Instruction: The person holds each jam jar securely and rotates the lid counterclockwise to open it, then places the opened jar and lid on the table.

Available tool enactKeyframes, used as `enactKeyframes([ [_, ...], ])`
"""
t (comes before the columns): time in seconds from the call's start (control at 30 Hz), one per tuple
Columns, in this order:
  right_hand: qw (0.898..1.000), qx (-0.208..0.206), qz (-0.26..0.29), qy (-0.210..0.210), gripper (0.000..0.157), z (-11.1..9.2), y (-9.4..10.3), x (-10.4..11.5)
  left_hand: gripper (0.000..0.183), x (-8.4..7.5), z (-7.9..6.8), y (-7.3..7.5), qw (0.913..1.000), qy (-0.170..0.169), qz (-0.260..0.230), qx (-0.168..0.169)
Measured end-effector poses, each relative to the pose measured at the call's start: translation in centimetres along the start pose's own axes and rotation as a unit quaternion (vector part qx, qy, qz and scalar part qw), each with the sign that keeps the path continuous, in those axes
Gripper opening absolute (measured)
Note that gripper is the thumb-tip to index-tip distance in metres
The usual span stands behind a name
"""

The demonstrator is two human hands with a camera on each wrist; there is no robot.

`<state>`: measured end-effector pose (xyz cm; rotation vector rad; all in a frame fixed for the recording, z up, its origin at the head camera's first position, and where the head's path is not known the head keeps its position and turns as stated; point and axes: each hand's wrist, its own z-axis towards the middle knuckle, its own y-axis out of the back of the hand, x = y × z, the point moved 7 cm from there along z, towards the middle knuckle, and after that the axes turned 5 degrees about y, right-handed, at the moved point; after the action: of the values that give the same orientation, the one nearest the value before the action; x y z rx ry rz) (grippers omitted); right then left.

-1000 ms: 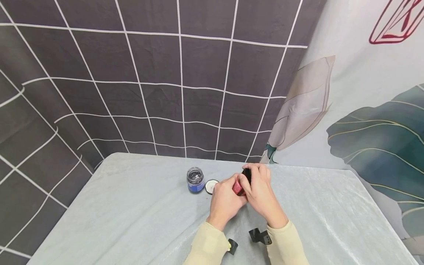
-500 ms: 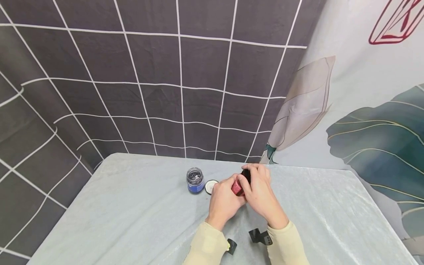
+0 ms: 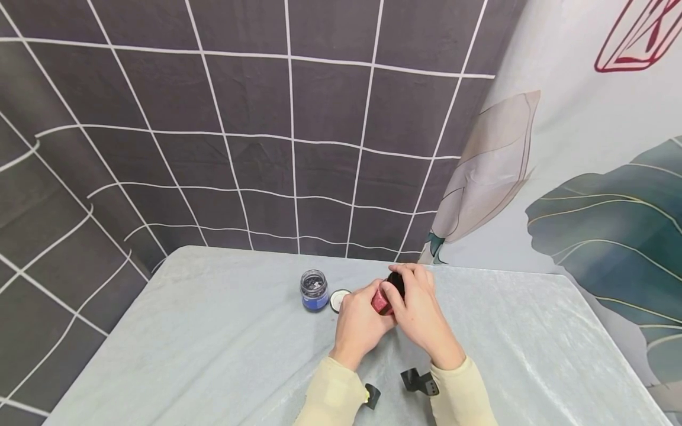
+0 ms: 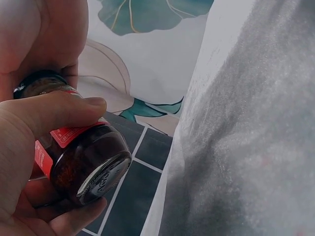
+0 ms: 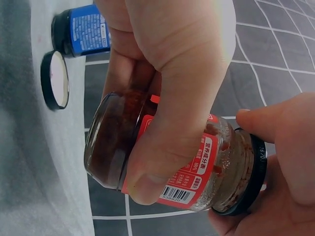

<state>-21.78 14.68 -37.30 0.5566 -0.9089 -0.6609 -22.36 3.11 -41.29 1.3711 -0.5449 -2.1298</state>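
A glass jar (image 5: 113,142) with a red label and dark reddish-brown contents is held tilted above the table, between both hands. My left hand (image 3: 362,322) grips its body, the thumb (image 5: 172,142) lying across the label in the right wrist view. At the other end, my right hand (image 3: 421,313) holds the black lid (image 5: 256,177) with thumb and fingers; the lid sits on the jar's mouth. The jar's base (image 4: 106,177) faces the camera in the left wrist view. In the head view the hands cover much of the jar, leaving some red label (image 3: 380,303) showing.
An uncapped jar (image 3: 314,290) with a blue label and dark contents stands left of the hands. Beside it lies a black-rimmed lid (image 3: 339,300), white inside facing up. Pale cloth covers the table (image 3: 229,331); a dark gridded curtain (image 3: 256,160) hangs behind it.
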Motion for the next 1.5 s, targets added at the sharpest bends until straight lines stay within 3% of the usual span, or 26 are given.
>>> enactKeyframes([
  [1.5,1.000,-0.009,0.003,0.010,0.034,-0.08,0.45,0.09,0.050,0.40,-0.02,-0.09,0.9995,0.025,-0.005,0.018],
])
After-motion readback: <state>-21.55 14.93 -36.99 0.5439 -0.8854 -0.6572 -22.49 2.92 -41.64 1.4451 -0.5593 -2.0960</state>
